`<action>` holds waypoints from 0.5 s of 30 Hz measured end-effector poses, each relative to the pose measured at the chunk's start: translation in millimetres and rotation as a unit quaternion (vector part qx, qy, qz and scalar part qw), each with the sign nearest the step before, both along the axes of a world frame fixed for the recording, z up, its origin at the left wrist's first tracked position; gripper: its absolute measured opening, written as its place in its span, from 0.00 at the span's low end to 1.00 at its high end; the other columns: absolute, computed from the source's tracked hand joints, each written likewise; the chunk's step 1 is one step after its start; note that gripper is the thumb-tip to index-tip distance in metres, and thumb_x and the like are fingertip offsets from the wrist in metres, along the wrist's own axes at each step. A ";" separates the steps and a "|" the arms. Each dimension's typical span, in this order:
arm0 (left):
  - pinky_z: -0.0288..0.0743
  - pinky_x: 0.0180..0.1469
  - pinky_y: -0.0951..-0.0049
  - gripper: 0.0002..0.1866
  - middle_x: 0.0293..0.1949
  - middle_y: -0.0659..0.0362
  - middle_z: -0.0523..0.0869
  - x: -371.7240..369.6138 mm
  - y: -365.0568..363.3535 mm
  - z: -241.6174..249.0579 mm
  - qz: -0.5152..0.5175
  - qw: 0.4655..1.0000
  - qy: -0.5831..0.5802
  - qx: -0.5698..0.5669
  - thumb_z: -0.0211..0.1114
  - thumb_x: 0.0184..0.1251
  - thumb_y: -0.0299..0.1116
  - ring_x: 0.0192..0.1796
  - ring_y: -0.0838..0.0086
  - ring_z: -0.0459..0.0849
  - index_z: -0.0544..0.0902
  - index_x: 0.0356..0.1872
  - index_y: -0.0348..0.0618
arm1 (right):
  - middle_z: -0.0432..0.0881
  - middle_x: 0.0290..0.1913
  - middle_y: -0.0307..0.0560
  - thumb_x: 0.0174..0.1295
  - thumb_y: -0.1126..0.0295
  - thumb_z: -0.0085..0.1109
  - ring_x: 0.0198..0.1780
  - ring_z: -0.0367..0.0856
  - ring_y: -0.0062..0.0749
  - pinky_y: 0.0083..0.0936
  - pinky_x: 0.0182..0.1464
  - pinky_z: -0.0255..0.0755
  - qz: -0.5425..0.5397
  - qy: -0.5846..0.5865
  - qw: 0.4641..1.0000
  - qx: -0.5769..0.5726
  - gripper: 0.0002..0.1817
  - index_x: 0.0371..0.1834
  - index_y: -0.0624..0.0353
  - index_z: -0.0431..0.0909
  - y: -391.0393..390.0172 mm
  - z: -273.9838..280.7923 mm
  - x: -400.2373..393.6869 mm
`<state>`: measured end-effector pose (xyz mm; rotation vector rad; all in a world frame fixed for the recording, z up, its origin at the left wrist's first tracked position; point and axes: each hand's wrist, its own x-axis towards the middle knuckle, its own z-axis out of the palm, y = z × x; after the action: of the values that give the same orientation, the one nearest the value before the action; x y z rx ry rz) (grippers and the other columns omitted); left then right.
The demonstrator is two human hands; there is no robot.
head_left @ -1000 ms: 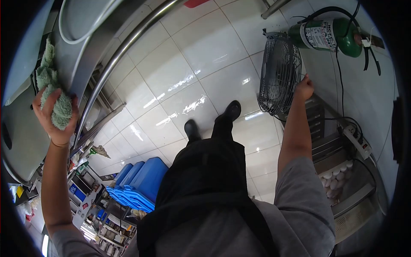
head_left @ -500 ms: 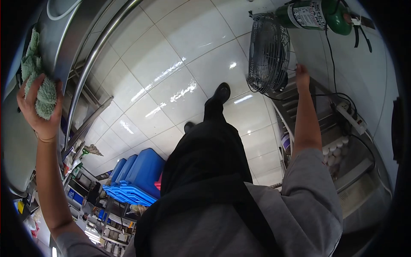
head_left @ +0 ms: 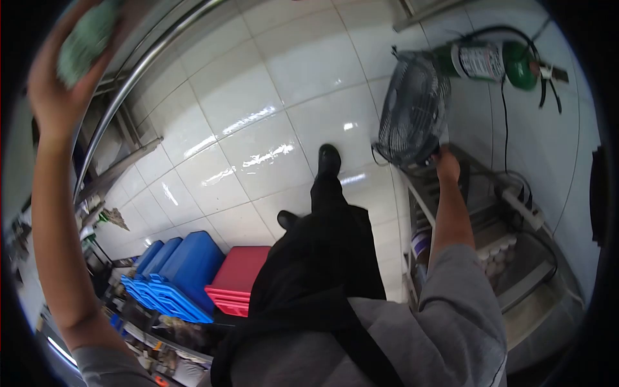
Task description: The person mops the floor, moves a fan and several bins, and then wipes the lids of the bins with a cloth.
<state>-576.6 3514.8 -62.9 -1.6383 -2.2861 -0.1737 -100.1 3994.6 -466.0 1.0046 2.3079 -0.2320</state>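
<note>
A light green cloth is bunched in my left hand, at the upper left over a steel surface and its rail. My fingers wrap round it, slightly blurred. On the right, my right hand is at the lower back edge of a black wire-cage fan. Its fingers are curled against the fan, and just what they grip is hidden. The fan stands by the end of a slatted metal rack.
A green cylinder lies beyond the fan, with black cords along the wall. Blue bins and red bins are stacked at lower left. A curved steel rail runs on the left. Eggs sit in the rack.
My left hand has moved up in view with the cloth. My right hand has come to the fan's lower edge, where it was beside the fan before. The view has shifted, showing more red bins.
</note>
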 end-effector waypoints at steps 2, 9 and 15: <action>0.73 0.54 0.62 0.28 0.51 0.52 0.84 15.4 3.2 -4.5 0.023 0.989 0.141 0.031 0.73 0.48 0.28 0.52 0.54 0.80 0.79 0.55 0.40 | 0.84 0.40 0.57 0.59 0.59 0.64 0.47 0.80 0.59 0.50 0.46 0.73 -0.032 0.109 0.993 0.038 0.17 0.46 0.54 0.73 -13.1 -4.0 12.4; 0.68 0.56 0.55 0.40 0.59 0.47 0.74 204.8 -24.6 -98.3 0.165 0.928 -0.182 0.281 0.74 0.32 0.27 0.59 0.50 0.72 0.79 0.57 0.58 | 0.80 0.37 0.44 0.72 0.57 0.50 0.38 0.80 0.30 0.32 0.41 0.75 -0.130 0.265 0.920 -0.257 0.15 0.43 0.57 0.77 -199.9 -38.9 71.1; 0.56 0.72 0.54 0.39 0.67 0.46 0.68 460.8 -127.4 -189.4 0.245 0.739 -0.585 0.226 0.67 0.57 0.26 0.72 0.47 0.61 0.62 0.71 0.46 | 0.76 0.60 0.41 0.70 0.39 0.41 0.63 0.72 0.35 0.40 0.67 0.62 -0.506 0.000 0.416 -0.756 0.30 0.62 0.50 0.71 -447.8 178.5 12.0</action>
<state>-115.8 3387.4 -252.3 -0.5660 -2.9533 -1.8960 -88.1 3546.8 -287.5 0.9489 0.2680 -2.1751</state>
